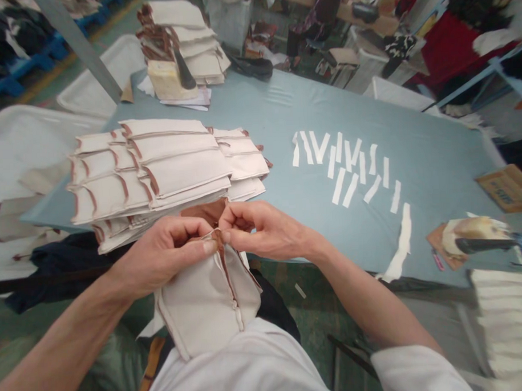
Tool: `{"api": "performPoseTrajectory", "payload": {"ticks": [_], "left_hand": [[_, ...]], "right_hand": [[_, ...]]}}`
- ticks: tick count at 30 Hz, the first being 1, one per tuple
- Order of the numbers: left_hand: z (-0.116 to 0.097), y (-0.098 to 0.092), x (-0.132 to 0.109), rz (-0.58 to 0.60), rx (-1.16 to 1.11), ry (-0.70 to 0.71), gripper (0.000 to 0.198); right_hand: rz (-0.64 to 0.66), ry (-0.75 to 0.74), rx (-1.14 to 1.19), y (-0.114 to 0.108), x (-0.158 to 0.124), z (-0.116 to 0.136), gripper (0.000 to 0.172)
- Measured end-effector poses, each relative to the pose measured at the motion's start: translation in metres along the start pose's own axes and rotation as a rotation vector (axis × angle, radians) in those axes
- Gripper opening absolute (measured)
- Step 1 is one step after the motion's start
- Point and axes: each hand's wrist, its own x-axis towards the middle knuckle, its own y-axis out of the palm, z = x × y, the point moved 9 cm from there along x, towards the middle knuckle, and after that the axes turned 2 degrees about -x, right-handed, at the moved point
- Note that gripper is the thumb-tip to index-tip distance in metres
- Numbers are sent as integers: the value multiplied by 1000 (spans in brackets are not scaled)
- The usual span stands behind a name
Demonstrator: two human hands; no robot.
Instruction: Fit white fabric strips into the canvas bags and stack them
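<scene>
A cream fabric bag piece point(200, 306) with brown edging hangs from my hands in front of my body, its lower end against my shirt. My left hand point(168, 247) pinches the upper edge between thumb and fingers. Close beside it, my right hand point(262, 229) pinches the same edge near the brown seam. The two thumbs almost meet at this seam. Behind my hands, a brown inner part of the piece shows. Just beyond lies a large stack of similar cream pieces point(182, 158) with brown edges.
Several white strips point(347, 155) lie on the blue-green table point(279, 115), with a longer strip point(402, 242) near its front edge. An iron-like tool point(476, 236) sits at the right, near a cardboard box point(507, 187). Another cream stack point(191, 38) stands at the back. A person point(314, 17) is beyond.
</scene>
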Motion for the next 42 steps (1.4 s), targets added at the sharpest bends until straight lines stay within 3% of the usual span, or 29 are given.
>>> {"api": "performPoseTrajectory", "payload": {"ticks": [8, 13, 23, 31, 38, 42], "left_hand": [[-3, -3, -16, -110, -155, -46, 31], [-9, -8, -18, -158, -83, 36, 28], [-18, -15, -15, -215, 125, 83, 31], [-27, -21, -16, -389, 306, 113, 34], [5, -18, -15, -451, 23, 28, 33], [17, -17, -15, -509, -201, -11, 32]], "right_hand": [[-320, 125, 47, 14, -21, -10, 21], [-399, 226, 10, 21, -22, -15, 22], [-513, 202, -181, 24, -18, -9, 10], [-580, 190, -146, 34, -8, -18, 18], [-642, 185, -182, 46, -4, -20, 17], [-670, 80, -172, 50, -4, -15, 11]]}}
